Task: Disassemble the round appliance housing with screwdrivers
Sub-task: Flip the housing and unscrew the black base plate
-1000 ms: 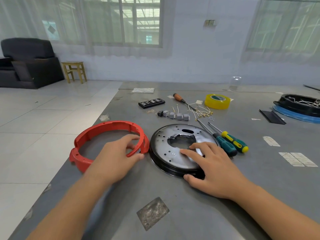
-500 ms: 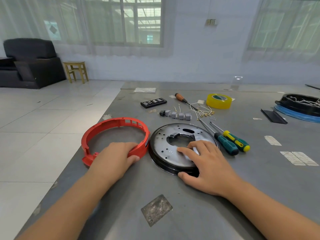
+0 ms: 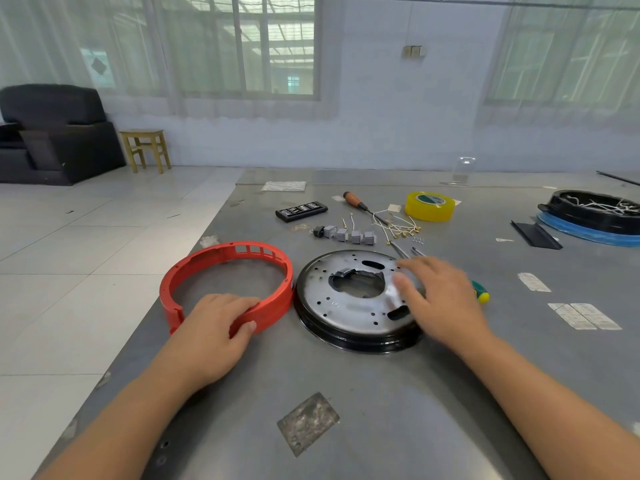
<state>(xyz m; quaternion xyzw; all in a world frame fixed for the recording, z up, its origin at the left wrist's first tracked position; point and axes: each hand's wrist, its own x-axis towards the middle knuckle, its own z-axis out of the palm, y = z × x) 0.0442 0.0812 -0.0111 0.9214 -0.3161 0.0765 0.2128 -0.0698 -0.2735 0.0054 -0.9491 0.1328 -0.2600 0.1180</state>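
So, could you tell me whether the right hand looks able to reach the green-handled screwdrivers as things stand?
Probably yes: the right hand hovers open right beside the screwdrivers, partly covering them, with nothing between.

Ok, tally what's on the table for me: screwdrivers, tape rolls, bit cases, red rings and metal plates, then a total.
Screwdrivers: 3, the wooden-handled screwdriver and two whose shafts run under the right hand
Yellow tape roll: 1
Black bit case: 1
Red ring: 1
Metal plate: 1
Total: 7
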